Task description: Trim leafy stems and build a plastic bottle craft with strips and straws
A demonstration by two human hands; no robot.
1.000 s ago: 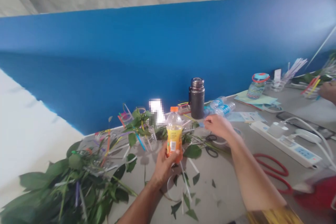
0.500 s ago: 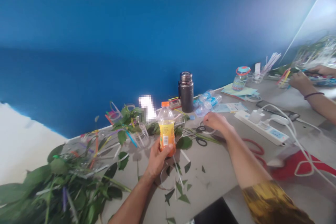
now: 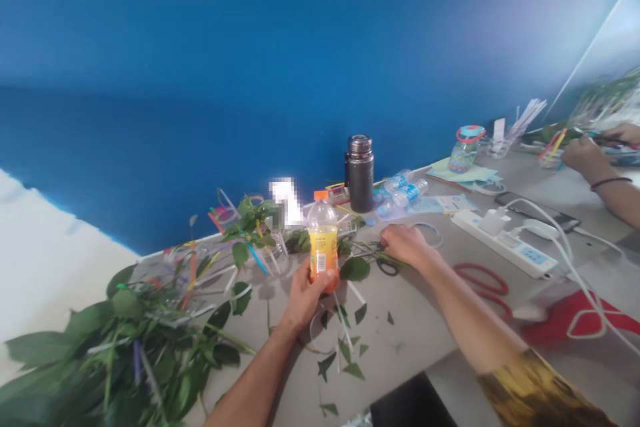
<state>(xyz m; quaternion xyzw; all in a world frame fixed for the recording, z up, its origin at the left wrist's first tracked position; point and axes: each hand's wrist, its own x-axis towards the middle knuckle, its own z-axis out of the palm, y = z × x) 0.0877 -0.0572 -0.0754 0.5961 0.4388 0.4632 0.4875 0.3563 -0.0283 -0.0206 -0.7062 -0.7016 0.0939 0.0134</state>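
On your worktop [image 3: 400, 340], leafy cuttings [image 3: 125, 327] lie to your left, a vacuum flask [image 3: 359, 173] stands at the far edge, and a power strip [image 3: 500, 243] lies to your right, with scissors [image 3: 483, 287] just before it.

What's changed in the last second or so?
The right hand has moved down from above the black-handled scissors to the green stems lying across them, and now partly hides the scissors. Nothing shows it taking hold. The left hand still grips the orange-capped plastic bottle.
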